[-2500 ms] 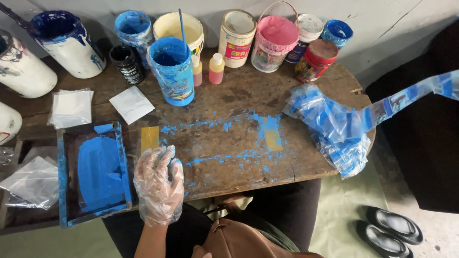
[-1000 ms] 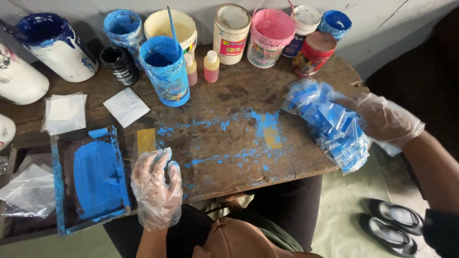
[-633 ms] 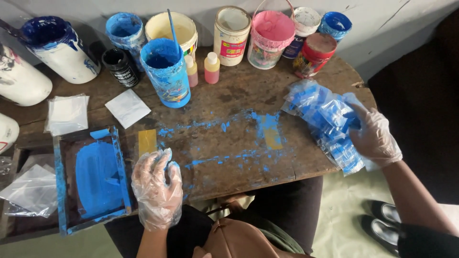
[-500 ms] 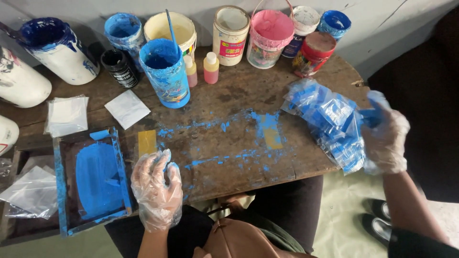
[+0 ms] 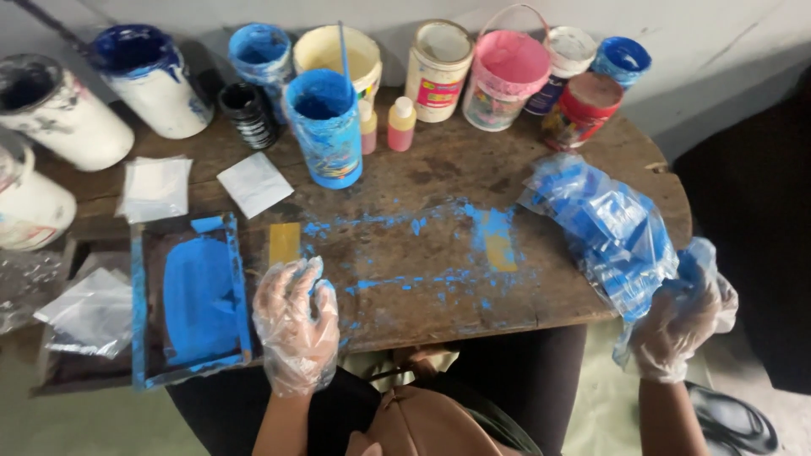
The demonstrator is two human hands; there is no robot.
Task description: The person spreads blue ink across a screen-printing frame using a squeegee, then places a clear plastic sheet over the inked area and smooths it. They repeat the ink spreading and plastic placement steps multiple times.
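Wooden table (image 5: 422,181): right hand (image 5: 680,325) clutches crumpled plastic bag (image 5: 604,224)

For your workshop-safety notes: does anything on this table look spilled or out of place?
Yes. Blue paint is smeared and spattered across the bare wooden table, outside the framed screen. The blue cup is streaked down its outside.

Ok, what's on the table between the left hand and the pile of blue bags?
In the head view, only blue-smeared bare wood lies between the left hand and the bag pile.
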